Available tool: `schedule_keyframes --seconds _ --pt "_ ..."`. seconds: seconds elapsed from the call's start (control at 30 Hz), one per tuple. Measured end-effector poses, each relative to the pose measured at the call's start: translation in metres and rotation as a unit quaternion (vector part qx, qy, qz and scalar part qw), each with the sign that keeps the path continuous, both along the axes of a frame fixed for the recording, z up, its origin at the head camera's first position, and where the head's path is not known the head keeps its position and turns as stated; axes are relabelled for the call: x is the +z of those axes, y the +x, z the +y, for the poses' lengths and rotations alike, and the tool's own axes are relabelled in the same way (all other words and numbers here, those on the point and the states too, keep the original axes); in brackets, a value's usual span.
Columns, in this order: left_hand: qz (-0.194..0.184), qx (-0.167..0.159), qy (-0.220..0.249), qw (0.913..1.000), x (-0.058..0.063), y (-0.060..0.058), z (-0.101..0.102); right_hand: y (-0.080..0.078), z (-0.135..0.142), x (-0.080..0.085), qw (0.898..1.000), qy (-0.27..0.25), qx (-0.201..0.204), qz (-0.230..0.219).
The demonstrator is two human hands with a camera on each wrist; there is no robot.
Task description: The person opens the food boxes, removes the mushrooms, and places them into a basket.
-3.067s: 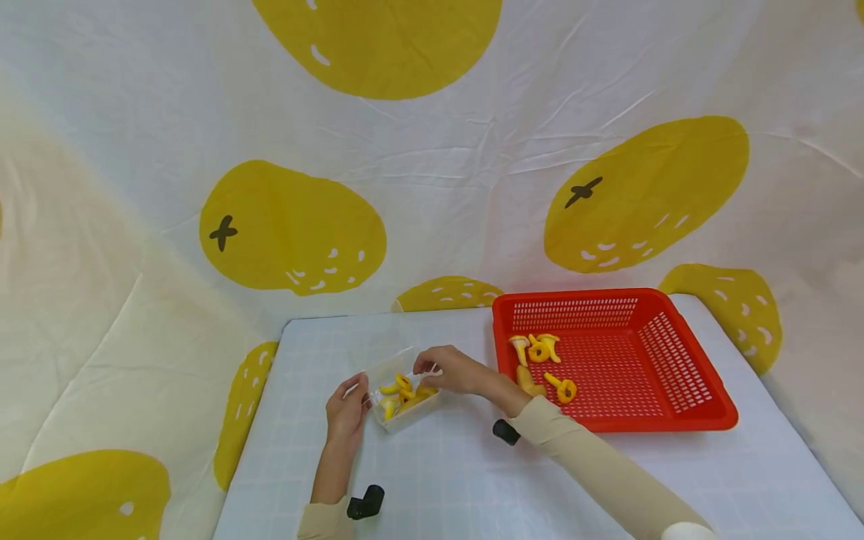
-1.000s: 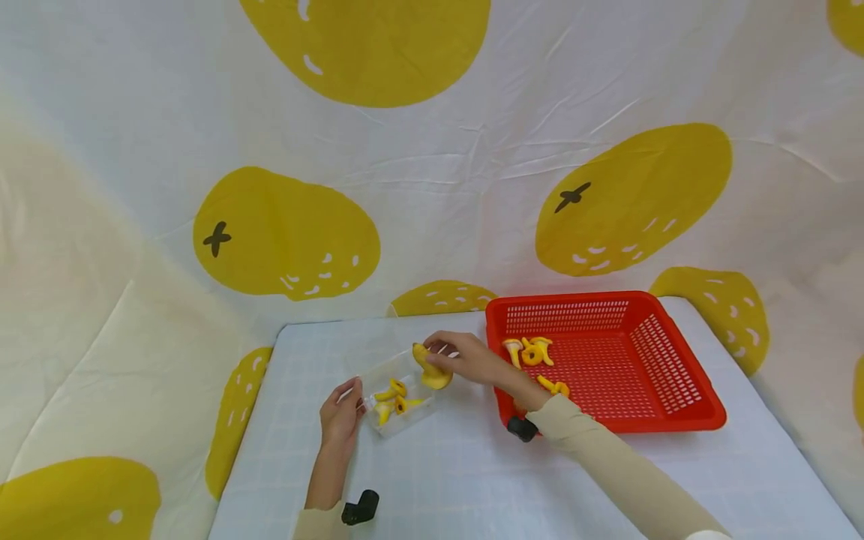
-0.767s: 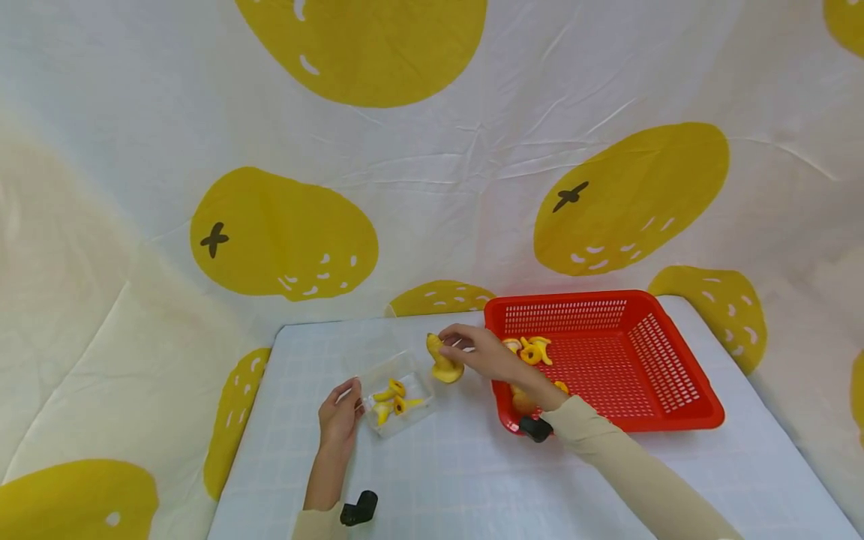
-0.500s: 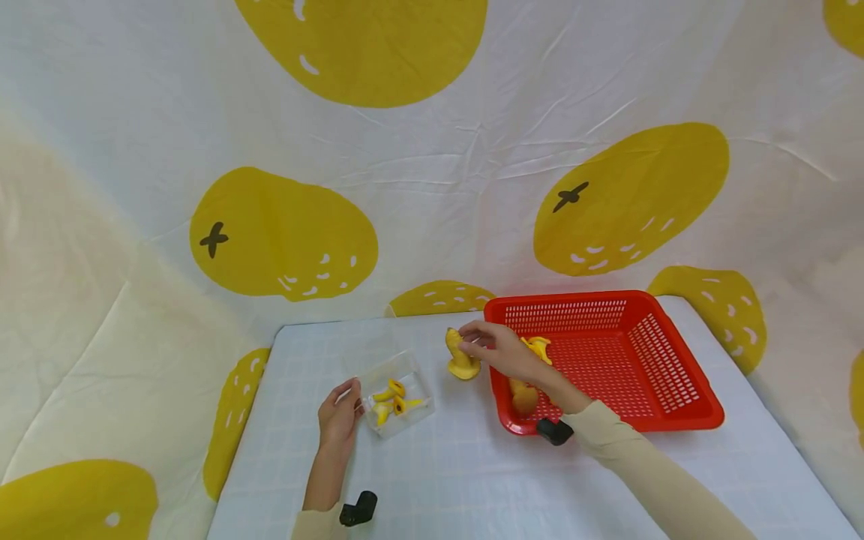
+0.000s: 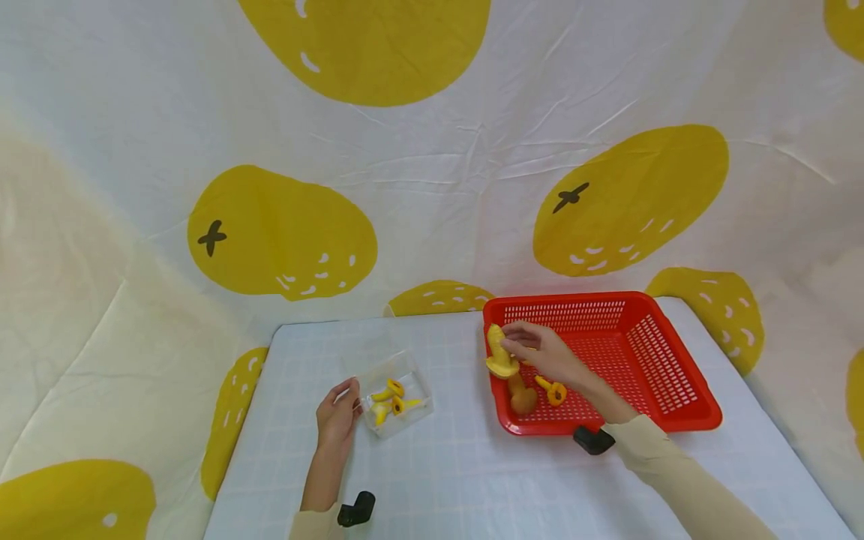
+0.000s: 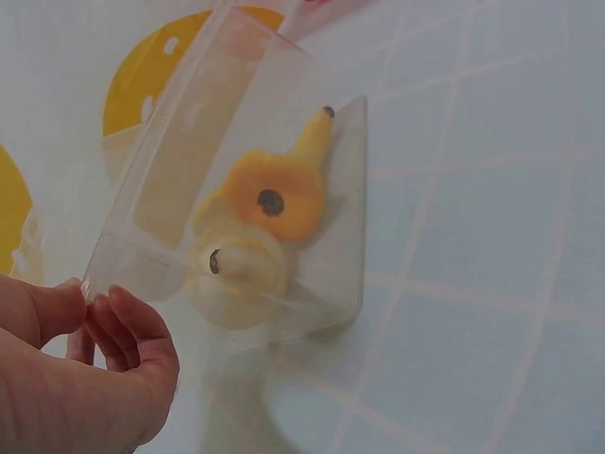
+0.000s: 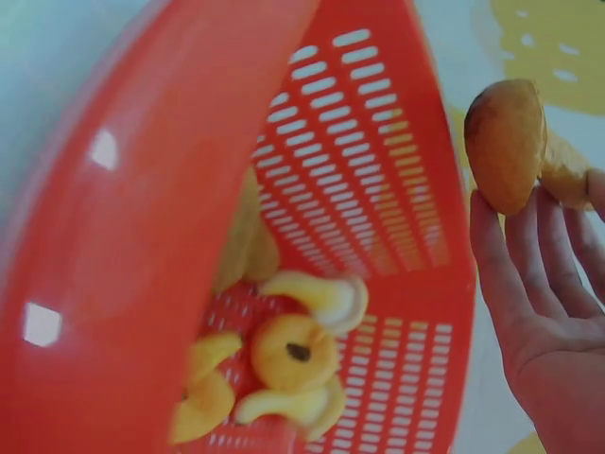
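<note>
My right hand (image 5: 543, 354) holds a large yellow-tan toy mushroom (image 5: 502, 354) over the left rim of the red basket (image 5: 651, 367). In the right wrist view the fingertips grip this mushroom near its rounded brownish cap (image 7: 504, 147). My left hand (image 5: 337, 414) pinches the rim of a clear plastic box (image 5: 409, 375), thumb against fingers in the left wrist view. Several small yellow mushrooms lie in the box, among them an orange one with a dark centre (image 6: 284, 194). A larger tan mushroom (image 5: 523, 397) and a small yellow one (image 5: 556, 394) lie inside the basket.
More small mushrooms (image 7: 293, 352) lie in the basket, mostly hidden by my right hand in the head view. The basket's raised wall (image 7: 132, 189) stands close to that hand. Black wrist cameras (image 5: 594, 440) sit on both forearms. Fruit-print cloth (image 5: 439, 225) hangs behind the table.
My right hand has lifted the large mushroom out of the clear box and carried it rightward to the basket. My left hand has stayed at the box's rim.
</note>
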State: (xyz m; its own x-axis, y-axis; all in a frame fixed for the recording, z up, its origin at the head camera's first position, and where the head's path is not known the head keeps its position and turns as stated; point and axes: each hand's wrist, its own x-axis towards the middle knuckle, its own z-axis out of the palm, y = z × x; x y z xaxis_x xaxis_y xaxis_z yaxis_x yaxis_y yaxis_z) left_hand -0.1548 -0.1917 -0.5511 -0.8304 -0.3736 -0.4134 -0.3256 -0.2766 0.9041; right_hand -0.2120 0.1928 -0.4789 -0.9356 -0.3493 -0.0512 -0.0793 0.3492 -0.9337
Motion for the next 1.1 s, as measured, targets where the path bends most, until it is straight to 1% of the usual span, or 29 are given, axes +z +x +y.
schedule_keyframes --seconds 0.1,0.3,0.47,0.57,0.7,0.83,1.03,1.1 --pt "0.000 -0.001 0.001 1.0000 -0.001 0.000 0.000 0.004 0.013 -0.003 1.000 -0.007 -0.014 -0.013" --pt "0.000 0.000 -0.002 1.0000 0.000 0.000 0.000 0.011 0.041 -0.014 0.999 -0.007 -0.040 -0.018" --pt "0.000 -0.002 -0.002 1.0000 0.001 0.001 0.000 0.018 0.062 -0.022 0.997 0.024 -0.066 -0.025" --pt "-0.001 -0.001 -0.003 1.0000 0.001 0.000 0.000 0.020 0.073 -0.028 0.995 0.036 -0.082 -0.042" --pt "-0.005 0.004 -0.004 1.0000 0.001 0.000 0.001 0.023 0.088 -0.036 0.994 0.036 -0.086 -0.056" --pt "-0.005 0.004 -0.006 1.0000 0.001 0.000 0.002 0.024 0.103 -0.045 0.994 0.053 -0.082 -0.054" --pt "-0.004 0.005 -0.010 0.9999 0.001 0.000 0.002 0.021 0.117 -0.057 0.989 0.112 -0.071 -0.062" --pt "-0.005 0.008 -0.011 0.9999 0.000 -0.001 0.002 0.019 0.119 -0.059 0.987 0.135 -0.060 -0.064"
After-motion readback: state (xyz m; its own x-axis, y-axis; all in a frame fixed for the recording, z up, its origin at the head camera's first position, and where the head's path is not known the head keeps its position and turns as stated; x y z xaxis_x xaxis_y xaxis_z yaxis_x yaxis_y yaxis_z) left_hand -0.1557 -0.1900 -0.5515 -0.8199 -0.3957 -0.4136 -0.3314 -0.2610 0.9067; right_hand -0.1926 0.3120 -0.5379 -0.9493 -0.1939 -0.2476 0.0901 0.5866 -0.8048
